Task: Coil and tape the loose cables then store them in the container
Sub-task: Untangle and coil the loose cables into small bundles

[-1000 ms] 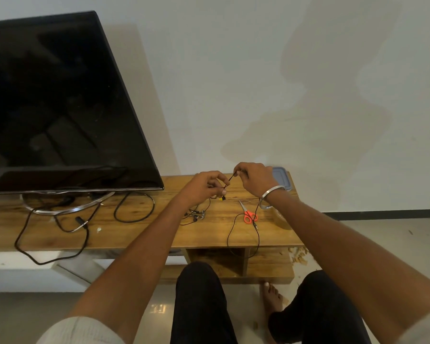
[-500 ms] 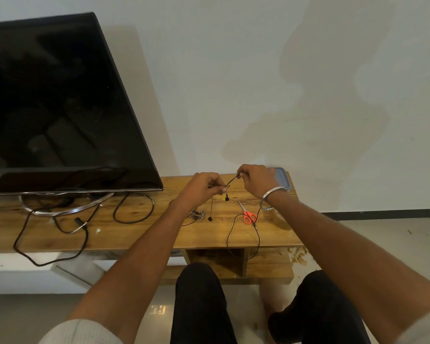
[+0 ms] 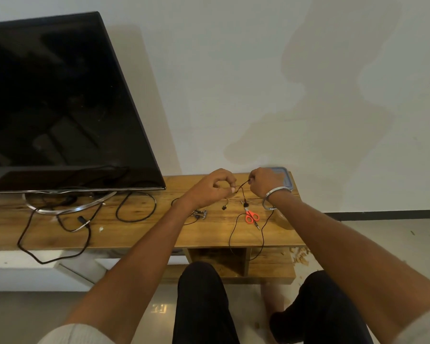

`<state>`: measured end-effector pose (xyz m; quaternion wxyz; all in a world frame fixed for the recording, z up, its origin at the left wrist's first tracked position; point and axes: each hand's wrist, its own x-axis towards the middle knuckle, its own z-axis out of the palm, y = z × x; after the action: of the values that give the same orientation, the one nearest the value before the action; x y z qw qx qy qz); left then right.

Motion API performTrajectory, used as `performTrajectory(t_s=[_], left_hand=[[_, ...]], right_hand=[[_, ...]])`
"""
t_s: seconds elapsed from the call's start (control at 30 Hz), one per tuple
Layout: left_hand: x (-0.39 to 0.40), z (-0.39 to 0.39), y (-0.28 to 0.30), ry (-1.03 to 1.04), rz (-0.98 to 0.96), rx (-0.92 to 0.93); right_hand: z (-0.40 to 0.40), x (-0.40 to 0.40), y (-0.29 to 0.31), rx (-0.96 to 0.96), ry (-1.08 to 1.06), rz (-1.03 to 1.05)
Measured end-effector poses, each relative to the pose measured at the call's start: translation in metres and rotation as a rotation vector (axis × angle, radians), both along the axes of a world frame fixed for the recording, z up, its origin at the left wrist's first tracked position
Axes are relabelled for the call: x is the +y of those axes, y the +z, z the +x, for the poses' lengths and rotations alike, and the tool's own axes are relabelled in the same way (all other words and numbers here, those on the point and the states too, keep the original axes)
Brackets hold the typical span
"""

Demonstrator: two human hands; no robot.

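Both hands raised over the surface, close together just left of the container. Left hand and right hand each pinch the thin black cable, short span taut between them. Rest of cable droops past orange scissors, loops over surface edge.

Home living room: flat TV on low wooden stand left of the hands, plain white wall beyond, tiled floor below.
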<state>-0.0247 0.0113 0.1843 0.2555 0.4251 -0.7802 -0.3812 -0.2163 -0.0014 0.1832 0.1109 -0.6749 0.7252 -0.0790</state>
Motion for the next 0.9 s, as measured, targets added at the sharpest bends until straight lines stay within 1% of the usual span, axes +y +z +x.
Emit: performTrajectory(t_s=[0.07,0.13,0.2,0.3,0.43,0.53,0.6,0.67,0.8,0.9], left_hand=[[0.001,0.001,-0.001,-0.084,0.052,-0.159],[0.004,0.003,-0.005,-0.102,0.058,-0.318],[0.004,0.007,-0.012,-0.039,0.036,-0.356],[0.0,0.008,-0.018,0.07,-0.032,-0.323],[-0.004,0.005,-0.015,0.145,-0.201,-0.324],[-0.003,-0.001,-0.01,0.22,-0.25,-0.226],[-0.003,-0.003,-0.01,0.226,-0.205,-0.176],[-0.004,-0.005,-0.011,0.202,-0.119,-0.163],[-0.002,-0.008,-0.014,0.16,-0.007,-0.124],[0.0,-0.006,-0.012,0.181,0.008,-0.107]], right_hand=[[-0.003,0.0,0.002,-0.01,-0.023,-0.013],[-0.005,0.001,0.004,-0.034,-0.037,-0.035],[-0.005,0.001,0.006,-0.068,0.002,-0.051],[0.0,0.002,0.006,-0.124,0.097,-0.073],[0.007,0.004,0.006,-0.138,0.181,-0.131],[0.012,0.006,0.01,-0.133,0.218,-0.162],[0.014,0.006,0.012,-0.142,0.245,-0.177],[0.016,0.007,0.013,-0.144,0.275,-0.181],[0.017,0.008,0.014,-0.157,0.299,-0.189],[0.015,0.008,0.014,-0.128,0.294,-0.18]])
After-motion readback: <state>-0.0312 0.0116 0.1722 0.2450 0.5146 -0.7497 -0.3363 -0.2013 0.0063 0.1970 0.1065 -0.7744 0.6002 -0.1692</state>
